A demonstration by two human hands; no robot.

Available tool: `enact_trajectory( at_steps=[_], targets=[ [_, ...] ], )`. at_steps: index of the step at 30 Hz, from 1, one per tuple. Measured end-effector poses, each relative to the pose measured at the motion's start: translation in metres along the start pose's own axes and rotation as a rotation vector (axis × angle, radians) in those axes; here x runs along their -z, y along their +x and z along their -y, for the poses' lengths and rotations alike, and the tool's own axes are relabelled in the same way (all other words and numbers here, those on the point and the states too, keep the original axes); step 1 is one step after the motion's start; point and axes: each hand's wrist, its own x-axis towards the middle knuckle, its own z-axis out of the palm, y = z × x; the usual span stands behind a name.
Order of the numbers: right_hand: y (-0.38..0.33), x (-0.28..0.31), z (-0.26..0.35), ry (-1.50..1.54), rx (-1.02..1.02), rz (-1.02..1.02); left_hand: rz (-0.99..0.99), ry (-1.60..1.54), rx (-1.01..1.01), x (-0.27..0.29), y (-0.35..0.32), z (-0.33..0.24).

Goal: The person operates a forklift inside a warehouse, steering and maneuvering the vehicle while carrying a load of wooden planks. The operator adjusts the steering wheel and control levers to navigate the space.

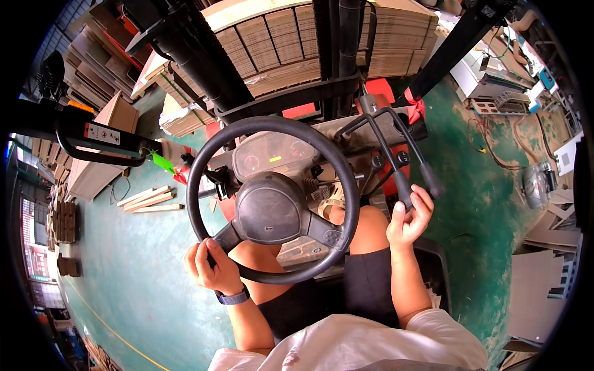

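1. Spreading beneath everything around me, the green floor (142,260) reaches out on both sides of the vehicle, with a yellow line crossing its lower left part.
2. Beyond the vehicle's front sits a broad stack of tan boards (278,43), crossed by dark bands.
3. A thick black mast (201,55) rises before that stack.
4. The driver sits in a white shirt (371,340) and black shorts, bare knees partly hidden by the wheel.
5. A few pale wooden strips (148,199) lie close together on the floor, off to the left.
6. The black steering wheel (270,210) stands right before the driver; through its upper half I see the dashboard (272,153) with round gauges.
7. Just right of the wheel, an inner lever (385,148) and an outer lever (406,135) slant side by side, each ending in a black grip.
8. The left hand (216,269) has its fingers wrapped closely round the wheel's lower left rim.
9. The right hand (409,226), palm upward, has its fingers loosely curled about the inner lever's grip end, thumb opposite.
10. A dark wristband (234,298) circles the left wrist.
11. A red ribbon (416,110) is tied at the right-hand post.
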Motion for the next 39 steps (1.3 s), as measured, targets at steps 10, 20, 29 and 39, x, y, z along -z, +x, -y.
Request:
enact_trajectory(
  at_steps=[10,20,29,39],
  targets=[
    [0.001,-0.001,0.001,0.004,-0.006,-0.015,-0.014,-0.018,0.042,-0.001,-0.002,-0.001],
    [0.009,0.003,0.008,-0.044,-0.056,0.028,-0.011,-0.047,0.047,-0.002,-0.002,-0.001],
    [0.027,0.001,0.013,-0.089,-0.082,0.015,0.007,-0.017,0.066,0.000,-0.001,-0.001],
    [0.005,0.016,0.016,-0.089,-0.032,0.046,0.010,-0.023,0.036,0.001,-0.001,0.001]
  ],
)
